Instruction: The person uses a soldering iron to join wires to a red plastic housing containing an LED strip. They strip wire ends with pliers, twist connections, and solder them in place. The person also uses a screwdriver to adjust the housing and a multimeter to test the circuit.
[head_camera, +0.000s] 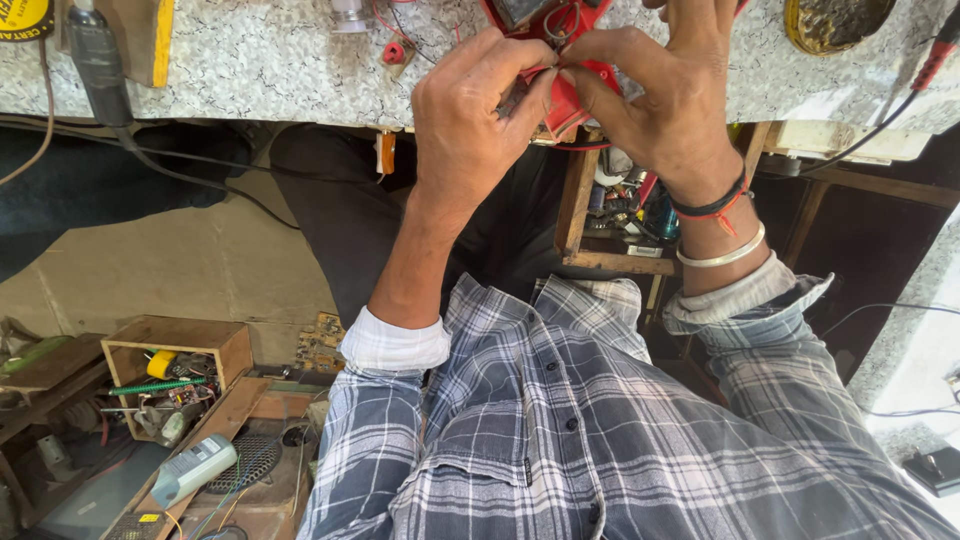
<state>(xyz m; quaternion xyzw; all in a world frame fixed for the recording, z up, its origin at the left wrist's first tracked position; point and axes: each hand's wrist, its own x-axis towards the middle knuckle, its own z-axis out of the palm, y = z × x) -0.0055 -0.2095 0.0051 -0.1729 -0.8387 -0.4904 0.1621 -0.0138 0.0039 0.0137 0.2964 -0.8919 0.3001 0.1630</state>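
Note:
Both hands meet at the edge of a speckled grey worktop (280, 60), pinching a small red plastic part (565, 100). My left hand (475, 110) grips it from the left with thumb and fingers closed. My right hand (670, 95) holds it from the right, fingertips touching the left hand's. The right wrist carries a dark thread band and a metal bangle. Behind the fingers lies a red device with wires (545, 20), partly hidden. A plaid shirt fills the lower frame.
A black soldering iron handle (95, 55) with its cable lies on the worktop at left. A round yellow-rimmed tin (835, 20) sits at the top right. Below are a wooden box of tools (175, 375), a wooden rack of parts (620, 215), and a red-black probe lead (930, 60).

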